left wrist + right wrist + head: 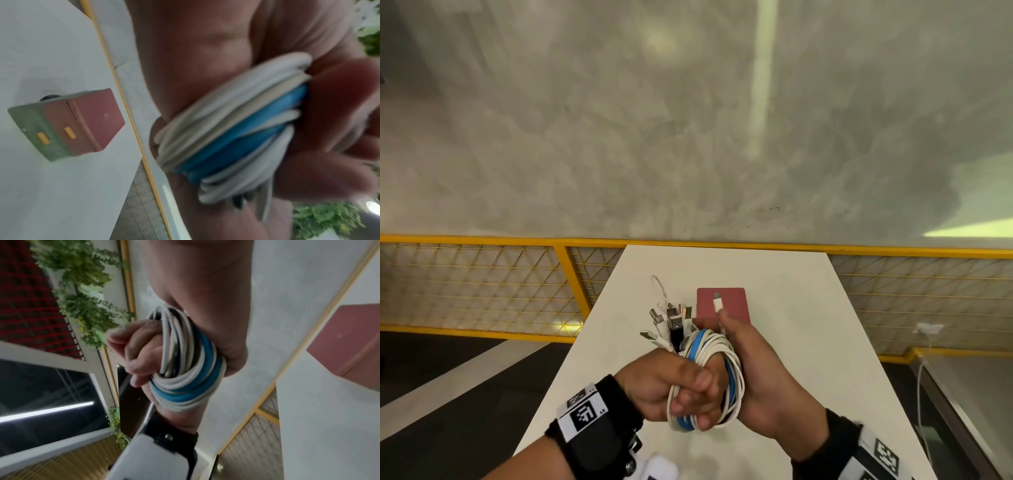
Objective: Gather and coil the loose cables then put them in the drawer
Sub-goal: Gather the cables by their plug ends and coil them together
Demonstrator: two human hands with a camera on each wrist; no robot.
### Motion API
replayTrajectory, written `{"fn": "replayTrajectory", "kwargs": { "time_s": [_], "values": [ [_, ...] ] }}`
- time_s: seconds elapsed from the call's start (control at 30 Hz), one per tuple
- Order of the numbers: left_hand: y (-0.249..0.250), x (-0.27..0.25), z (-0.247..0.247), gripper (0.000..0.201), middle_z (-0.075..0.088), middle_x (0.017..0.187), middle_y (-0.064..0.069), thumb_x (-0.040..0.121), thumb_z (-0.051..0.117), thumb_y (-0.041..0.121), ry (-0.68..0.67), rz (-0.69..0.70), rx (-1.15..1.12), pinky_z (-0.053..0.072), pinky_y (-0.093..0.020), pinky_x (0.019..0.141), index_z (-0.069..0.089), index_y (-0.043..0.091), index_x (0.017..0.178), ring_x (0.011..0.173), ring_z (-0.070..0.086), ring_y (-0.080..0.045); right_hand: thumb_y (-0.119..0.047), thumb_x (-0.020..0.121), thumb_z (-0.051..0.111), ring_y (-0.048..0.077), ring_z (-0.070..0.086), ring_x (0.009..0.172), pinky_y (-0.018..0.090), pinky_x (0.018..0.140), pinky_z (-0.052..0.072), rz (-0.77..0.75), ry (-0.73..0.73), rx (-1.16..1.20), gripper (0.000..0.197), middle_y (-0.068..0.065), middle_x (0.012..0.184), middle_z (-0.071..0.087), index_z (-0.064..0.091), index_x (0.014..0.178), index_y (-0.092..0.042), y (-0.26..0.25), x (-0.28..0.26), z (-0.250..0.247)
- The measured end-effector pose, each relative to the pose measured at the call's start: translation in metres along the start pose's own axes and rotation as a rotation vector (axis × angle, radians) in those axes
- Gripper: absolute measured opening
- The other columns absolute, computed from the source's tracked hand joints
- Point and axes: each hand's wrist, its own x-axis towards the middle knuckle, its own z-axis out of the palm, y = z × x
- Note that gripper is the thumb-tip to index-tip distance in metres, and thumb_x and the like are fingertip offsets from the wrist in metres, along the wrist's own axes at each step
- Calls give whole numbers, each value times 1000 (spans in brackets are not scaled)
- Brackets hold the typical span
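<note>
- One cable bundle [709, 373]: white cords with a blue one among them, round and smooth, wound in loops; held above the white table [808, 342].
- Plug ends [671, 320]: metal-tipped, fanned up and away from the person; the loops' long axis runs toward the person.
- Left hand [671, 383]: fingers curled around the loops.
- Right hand [760, 370]: pinches one white connector [717, 305], upright.
- Pink box [722, 301]: square, matte, on the table just beyond the hands.
</note>
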Motion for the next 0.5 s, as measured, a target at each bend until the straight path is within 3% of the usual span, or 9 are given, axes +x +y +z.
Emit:
{"fn": "replayTrajectory", "kwargs": {
  "time_s": [0.03, 0.07, 0.13, 0.2, 0.3, 0.37, 0.5],
  "values": [
    [2, 0, -3, 14, 66, 60, 10, 86, 67, 22, -2, 6, 12, 53, -23, 74, 70, 9, 89, 51, 59, 0, -56, 82, 60, 39, 69, 93, 47, 74, 60, -59, 13, -49, 63, 30, 113, 66, 60, 123, -8, 2, 1, -3],
    [4, 0, -7, 14, 67, 63, 9, 87, 67, 23, 1, 11, 29, 55, -25, 78, 72, 11, 93, 54, 61, 0, -58, 81, 63, 36, 70, 77, 38, 56, 59, -122, 2, -103, 67, 30, 96, 67, 55, 127, -10, 5, 2, -6],
    [8, 0, -14, 16, 70, 68, 6, 86, 67, 23, 1, -3, 77, 56, -27, 84, 74, 13, 96, 59, 64, -3, -45, 80, 70, 33, 67, 59, 29, 44, 51, -244, 0, -209, 63, 19, 66, 62, 47, 129, -13, 9, 1, -10],
    [11, -1, -22, 18, 73, 71, 4, 82, 71, 25, 27, -52, 126, 56, -28, 86, 77, 15, 95, 65, 68, -5, -31, 80, 68, 30, 64, 53, 28, 44, 49, -306, 21, -267, 58, 12, 55, 59, 45, 128, -11, 11, 2, -11],
    [16, -6, -28, 14, 75, 74, -2, 76, 77, 17, 185, -93, 186, 59, -26, 78, 76, 11, 89, 68, 71, -11, -30, 77, 72, 25, 57, 49, 28, 48, 50, -390, 92, -319, 54, 10, 60, 60, 51, 121, -7, 10, 5, -13],
    [18, -5, -26, 13, 73, 73, -8, 76, 70, 7, 361, -67, 256, 59, -27, 69, 74, 5, 88, 65, 70, -16, -28, 80, 72, 20, 56, 53, 31, 54, 51, -451, 162, -367, 42, 7, 65, 61, 57, 113, -7, 11, 7, -16],
    [10, 11, -16, 15, 68, 73, -16, 85, 59, -9, 621, 111, 539, 56, -35, 69, 70, -1, 91, 65, 66, -25, -16, 92, 64, 14, 66, 64, 30, 62, 55, -550, 341, -461, 10, 1, 73, 71, 66, 101, -15, 11, 15, -27]
  ]
}}
